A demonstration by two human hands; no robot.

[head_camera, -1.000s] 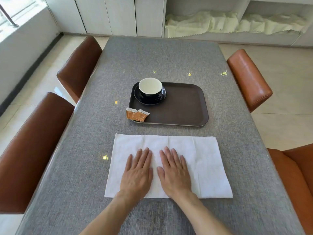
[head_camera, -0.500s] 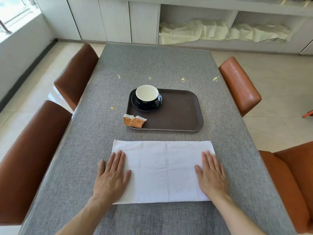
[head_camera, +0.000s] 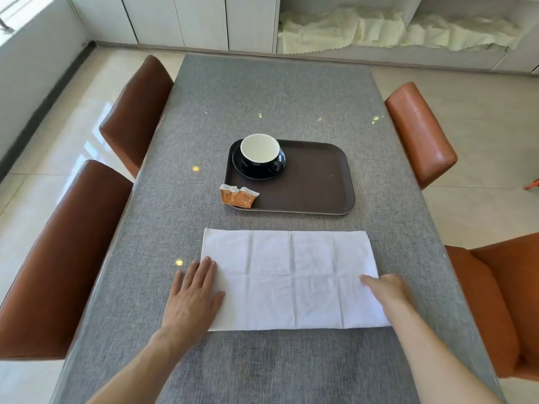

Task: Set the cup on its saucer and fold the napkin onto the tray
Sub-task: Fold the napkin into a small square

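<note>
Head view: the white napkin (head_camera: pixel 293 279) is spread flat on the grey table (head_camera: pixel 262 91) at centre frame, below the brown tray (head_camera: pixel 318 185). The left hand (head_camera: pixel 194 298) is laid flat, fingers spread, on its left edge; the right hand (head_camera: pixel 386 288) is curled at its right edge, grip not discernible. The cup (head_camera: pixel 260 153) is seated on its saucer (head_camera: pixel 242 167) in the tray's upper-left corner.

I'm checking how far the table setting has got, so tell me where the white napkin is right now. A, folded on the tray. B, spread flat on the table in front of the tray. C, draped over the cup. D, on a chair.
B: the white napkin lies spread flat on the grey table, nearer the person than the brown tray, with a hand at each end.
</note>
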